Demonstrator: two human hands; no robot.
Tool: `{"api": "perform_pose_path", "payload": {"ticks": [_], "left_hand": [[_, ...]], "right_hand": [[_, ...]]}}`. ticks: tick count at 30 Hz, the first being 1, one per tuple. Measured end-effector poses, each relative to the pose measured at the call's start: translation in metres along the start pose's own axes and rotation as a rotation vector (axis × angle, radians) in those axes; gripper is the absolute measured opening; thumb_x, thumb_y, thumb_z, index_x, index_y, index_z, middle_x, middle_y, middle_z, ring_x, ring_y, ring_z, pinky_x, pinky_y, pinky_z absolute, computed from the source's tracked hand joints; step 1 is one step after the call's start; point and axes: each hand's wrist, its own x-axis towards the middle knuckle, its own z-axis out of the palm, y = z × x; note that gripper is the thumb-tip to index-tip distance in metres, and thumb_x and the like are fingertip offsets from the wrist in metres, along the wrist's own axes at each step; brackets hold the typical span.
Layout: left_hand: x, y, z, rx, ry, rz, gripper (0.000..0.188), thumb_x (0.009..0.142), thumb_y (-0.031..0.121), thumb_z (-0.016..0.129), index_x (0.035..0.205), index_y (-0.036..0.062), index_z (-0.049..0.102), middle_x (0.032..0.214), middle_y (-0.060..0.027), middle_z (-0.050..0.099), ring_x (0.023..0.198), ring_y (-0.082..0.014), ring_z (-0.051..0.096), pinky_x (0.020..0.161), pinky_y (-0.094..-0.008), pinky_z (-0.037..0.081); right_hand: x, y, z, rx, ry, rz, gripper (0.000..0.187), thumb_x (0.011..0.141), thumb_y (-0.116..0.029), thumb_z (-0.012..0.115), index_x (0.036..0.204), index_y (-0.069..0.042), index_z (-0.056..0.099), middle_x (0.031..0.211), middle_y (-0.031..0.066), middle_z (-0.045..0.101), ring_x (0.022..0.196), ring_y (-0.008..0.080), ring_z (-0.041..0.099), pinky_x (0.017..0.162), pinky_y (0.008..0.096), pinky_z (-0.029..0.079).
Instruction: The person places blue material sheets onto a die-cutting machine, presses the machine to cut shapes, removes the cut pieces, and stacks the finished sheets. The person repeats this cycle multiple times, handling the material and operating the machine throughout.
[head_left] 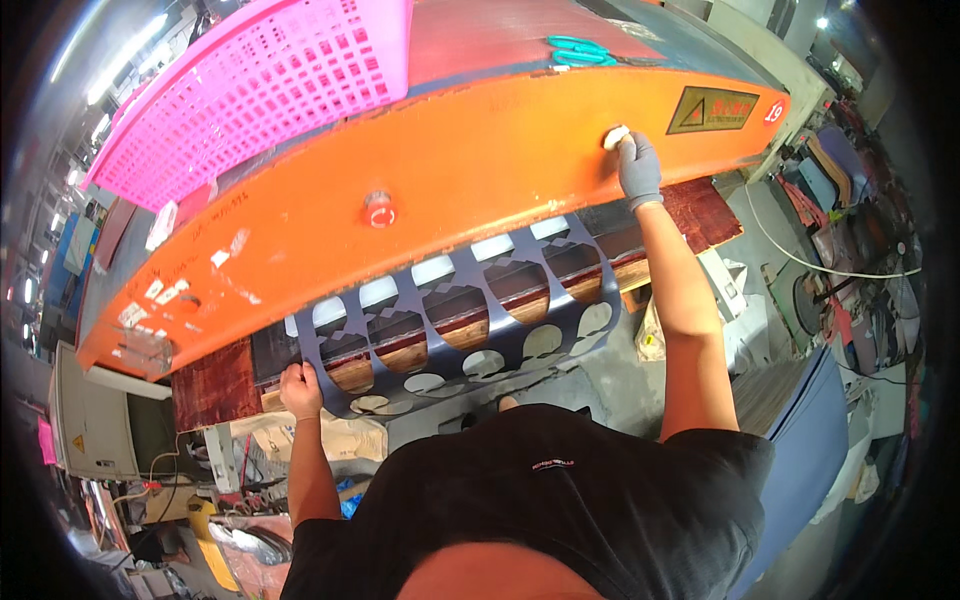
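Left hand (302, 391) curled, pinching blue sheet (514, 328)

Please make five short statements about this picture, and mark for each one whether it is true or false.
1. The left hand is at the left end of the dark blue sheet. True.
2. The sheet has no holes. False: it has many cut-outs.
3. The right hand is at the orange panel, to the right of the red button. True.
4. Both hands wear gloves. False: only the right one does, a grey glove.
5. The pink basket is to the left of the teal scissors. True.
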Motion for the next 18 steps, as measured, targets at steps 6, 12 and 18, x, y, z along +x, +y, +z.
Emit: {"api": "perform_pose_path", "payload": {"ticks": [6, 12, 18], "left_hand": [[0.062, -0.014, 0.029, 0.044, 0.047, 0.007, 0.029, 0.085, 0.025, 0.054, 0.064, 0.0045, 0.050, 0.066, -0.0182, 0.052, 0.068, -0.0380, 0.053, 0.060, -0.0486, 0.042], [0.062, -0.023, 0.026, 0.076, 0.024, 0.035, 0.027, 0.085, 0.024, 0.053, 0.066, 0.0051, 0.049, 0.068, -0.0173, 0.052, 0.069, -0.0378, 0.053, 0.060, -0.0472, 0.043], [0.065, -0.023, 0.028, 0.076, -0.043, -0.035, 0.031, 0.086, 0.029, 0.051, 0.067, 0.0045, 0.050, 0.073, -0.0177, 0.056, 0.074, -0.0392, 0.055, 0.063, -0.0491, 0.044]], "right_hand": [[-0.055, 0.044, 0.007, -0.036, -0.170, 0.062, 0.017, 0.090, -0.018, 0.050, 0.091, -0.003, 0.057, 0.074, 0.0177, 0.055, 0.070, 0.0328, 0.055, 0.065, 0.0394, 0.044], [-0.094, 0.086, 0.027, -0.603, -0.339, -0.198, 0.021, 0.079, -0.028, 0.060, 0.070, -0.009, 0.063, 0.079, 0.0160, 0.060, 0.071, 0.0351, 0.059, 0.065, 0.0460, 0.046], [-0.099, 0.089, 0.031, -0.650, -0.317, -0.187, 0.027, 0.081, -0.031, 0.057, 0.068, -0.009, 0.065, 0.071, 0.0141, 0.061, 0.065, 0.0338, 0.059, 0.061, 0.0457, 0.046]]}}
